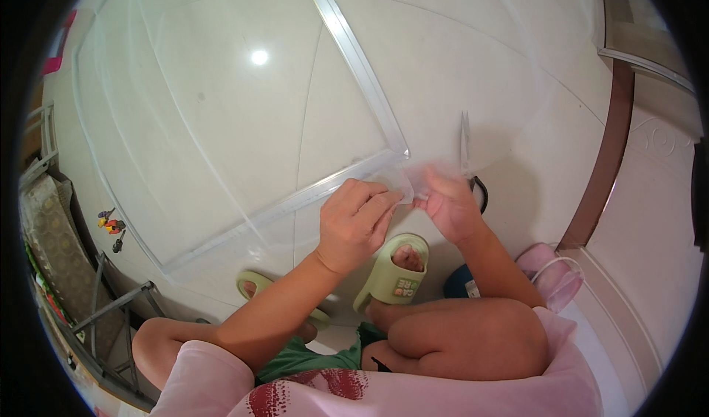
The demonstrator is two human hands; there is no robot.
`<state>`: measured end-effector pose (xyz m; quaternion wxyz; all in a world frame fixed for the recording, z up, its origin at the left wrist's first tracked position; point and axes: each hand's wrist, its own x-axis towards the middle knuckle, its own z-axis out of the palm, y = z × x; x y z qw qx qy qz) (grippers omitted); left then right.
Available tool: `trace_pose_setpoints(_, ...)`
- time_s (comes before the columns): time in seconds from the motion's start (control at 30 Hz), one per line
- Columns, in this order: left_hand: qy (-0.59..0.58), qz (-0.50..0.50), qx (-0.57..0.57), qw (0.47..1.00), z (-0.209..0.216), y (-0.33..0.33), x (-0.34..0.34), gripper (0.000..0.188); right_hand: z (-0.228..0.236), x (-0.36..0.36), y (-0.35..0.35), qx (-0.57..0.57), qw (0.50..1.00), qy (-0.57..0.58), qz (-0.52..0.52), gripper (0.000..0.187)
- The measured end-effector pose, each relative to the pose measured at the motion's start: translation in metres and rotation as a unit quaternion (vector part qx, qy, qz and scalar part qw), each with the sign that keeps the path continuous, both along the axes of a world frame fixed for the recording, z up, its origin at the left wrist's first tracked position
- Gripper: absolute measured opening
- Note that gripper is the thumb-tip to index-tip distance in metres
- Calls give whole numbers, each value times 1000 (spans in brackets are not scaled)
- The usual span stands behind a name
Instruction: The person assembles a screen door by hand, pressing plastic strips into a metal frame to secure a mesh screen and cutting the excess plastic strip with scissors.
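Observation:
A thin translucent sheet lies over a pale metal frame on the floor. Just below the frame's near right corner, my left hand pinches a gathered edge of the sheet, its fingers bent together. Close beside it, my right hand has hold of another bit of the sheet; the fingers are partly curled and the exact grip is blurred. Scissors with dark handles lie on the floor just beyond my right hand, and the hand partly covers them.
My green slippers are on the tiles below the hands. Small colourful toy-like items lie at the left, near a grey metal stand. A pink bag-like thing stands at the right, by a white panel with a brown strip.

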<state>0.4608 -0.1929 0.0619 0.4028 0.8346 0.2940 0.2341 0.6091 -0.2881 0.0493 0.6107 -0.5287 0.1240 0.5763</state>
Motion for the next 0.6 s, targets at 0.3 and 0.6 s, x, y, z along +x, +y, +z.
trace_pose_setpoints(0.3, -16, 24, -2, 1000, -5, -2, 0, 19, 18, 20, 3, -11, 940, 137, 313, 36)
trace_pose_setpoints(0.6, -45, -50, -34, 997, 9, 9, 13, 19, 23, -9, 41, 95, 963, -198, 156, 44)
